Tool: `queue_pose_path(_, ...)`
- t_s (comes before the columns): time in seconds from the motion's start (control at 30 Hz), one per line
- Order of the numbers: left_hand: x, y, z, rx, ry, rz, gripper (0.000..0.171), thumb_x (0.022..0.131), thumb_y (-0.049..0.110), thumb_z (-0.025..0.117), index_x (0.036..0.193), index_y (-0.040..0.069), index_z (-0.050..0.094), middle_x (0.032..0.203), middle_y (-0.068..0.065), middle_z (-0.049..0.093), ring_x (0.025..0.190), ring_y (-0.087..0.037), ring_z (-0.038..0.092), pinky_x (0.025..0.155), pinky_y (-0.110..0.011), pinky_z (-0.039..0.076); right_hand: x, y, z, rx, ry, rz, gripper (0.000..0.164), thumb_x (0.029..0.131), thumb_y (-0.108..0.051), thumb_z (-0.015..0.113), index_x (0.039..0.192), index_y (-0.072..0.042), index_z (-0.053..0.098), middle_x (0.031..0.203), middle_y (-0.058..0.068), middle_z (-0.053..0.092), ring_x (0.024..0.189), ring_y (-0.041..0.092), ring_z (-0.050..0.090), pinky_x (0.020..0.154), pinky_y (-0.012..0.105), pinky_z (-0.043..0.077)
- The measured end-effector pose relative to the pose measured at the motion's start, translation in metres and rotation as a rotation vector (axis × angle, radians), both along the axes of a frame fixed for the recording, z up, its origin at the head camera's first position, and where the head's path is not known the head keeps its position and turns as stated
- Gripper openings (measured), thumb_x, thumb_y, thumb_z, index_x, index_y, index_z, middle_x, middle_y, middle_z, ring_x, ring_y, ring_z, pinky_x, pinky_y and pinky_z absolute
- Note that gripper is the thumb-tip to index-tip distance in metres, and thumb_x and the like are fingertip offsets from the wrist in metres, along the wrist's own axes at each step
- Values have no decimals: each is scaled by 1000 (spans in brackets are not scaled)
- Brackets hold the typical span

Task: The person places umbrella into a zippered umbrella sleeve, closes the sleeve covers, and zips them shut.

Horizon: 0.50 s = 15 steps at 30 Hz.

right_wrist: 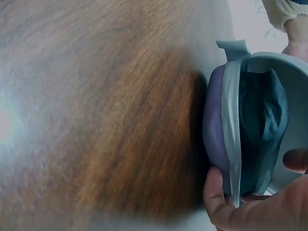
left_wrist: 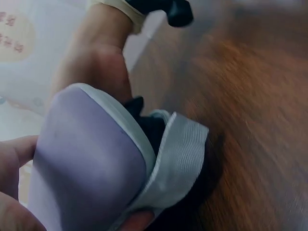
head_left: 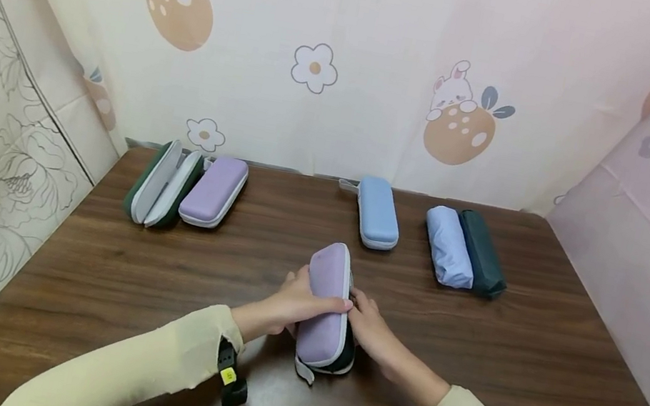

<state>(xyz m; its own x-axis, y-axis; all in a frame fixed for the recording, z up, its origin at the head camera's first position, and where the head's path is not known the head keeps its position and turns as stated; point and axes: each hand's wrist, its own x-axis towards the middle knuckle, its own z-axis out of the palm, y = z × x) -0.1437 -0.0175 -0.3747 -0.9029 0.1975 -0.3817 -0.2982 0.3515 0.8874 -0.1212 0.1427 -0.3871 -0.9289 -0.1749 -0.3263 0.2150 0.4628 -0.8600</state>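
In the head view a purple zip case (head_left: 317,336) with a pale grey rim stands partly open near the table's middle. A dark green folded fabric bundle (right_wrist: 262,110) lies inside it, plainest in the right wrist view. My left hand (head_left: 295,304) grips the case from the left, its thumb laid across the purple lid. On the other side, my right hand (head_left: 371,327) holds the rim at the opening; its fingers bear on the lower purple shell and its thumb is beside the green fabric. A grey strap (left_wrist: 180,156) hangs off the near end.
At the back left lie an open dark green case (head_left: 166,186) and a closed purple case (head_left: 214,192). A closed blue case (head_left: 378,214) is behind my hands. To its right, a light blue fabric bundle (head_left: 450,247) touches a dark green one (head_left: 481,254). Patterned curtains (head_left: 363,137) border the table (head_left: 152,296).
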Motion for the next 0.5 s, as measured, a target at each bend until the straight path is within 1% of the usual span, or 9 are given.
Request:
queue_pose_path(0.07, -2, 3, -1, -38, 8, 10, 100, 71, 42, 80, 145, 2, 26, 124, -23, 34, 100, -40, 50, 48, -48, 52, 1, 1, -1, -69, -11, -19, 49, 101, -29, 31, 141, -2, 39, 130, 22, 38, 110, 32, 43, 85, 43, 42)
queue_pose_path(0.13, -3, 6, -2, -75, 16, 19, 103, 68, 44, 81, 145, 3, 27, 122, -22, 35, 101, -38, 49, 45, -46, 51, 1, 2, -2, -162, -36, -54, 47, 101, -31, 28, 133, -1, 45, 122, 19, 46, 101, 28, 49, 78, 39, 44)
queue_pose_path(0.17, -4, 7, -3, -91, 24, 20, 104, 67, 45, 81, 145, 4, 27, 122, -22, 35, 101, -38, 48, 45, -45, 51, 1, 3, -2, -203, -54, -70, 47, 101, -32, 27, 129, 0, 47, 115, 17, 49, 93, 25, 50, 73, 36, 44)
queue_pose_path(0.23, -5, 8, -4, -118, 38, 17, 106, 66, 45, 82, 146, 4, 26, 123, -22, 35, 104, -38, 45, 44, -44, 50, 1, 4, -3, -259, -77, -94, 47, 99, -35, 30, 122, 2, 50, 109, 15, 53, 90, 22, 52, 71, 34, 43)
queue_pose_path(0.27, -5, 8, -4, -128, 43, 13, 106, 67, 46, 81, 147, 4, 24, 124, -22, 34, 106, -39, 44, 43, -44, 50, 1, 5, -3, -268, -83, -95, 48, 99, -37, 32, 119, 2, 50, 109, 15, 52, 91, 22, 51, 72, 33, 43)
queue_pose_path(0.33, -6, 9, -5, -131, 49, 8, 106, 69, 46, 80, 148, 4, 22, 127, -24, 33, 110, -40, 41, 43, -45, 50, 1, 7, -3, -254, -88, -67, 52, 97, -41, 37, 124, 2, 48, 117, 15, 46, 99, 23, 48, 76, 34, 42)
queue_pose_path(0.4, -5, 9, -4, -107, 41, 9, 100, 74, 44, 77, 147, 3, 23, 129, -24, 30, 113, -42, 39, 42, -47, 50, 0, 9, -4, -224, -83, -17, 55, 95, -41, 45, 131, 0, 45, 126, 18, 39, 108, 28, 45, 82, 38, 42)
queue_pose_path(0.5, -5, 8, -4, -52, 23, 8, 87, 83, 40, 70, 147, 4, 24, 130, -24, 28, 113, -45, 39, 42, -48, 50, 0, 13, -5, -158, -82, 51, 65, 91, -39, 58, 142, -5, 37, 135, 21, 30, 120, 33, 36, 95, 46, 36)
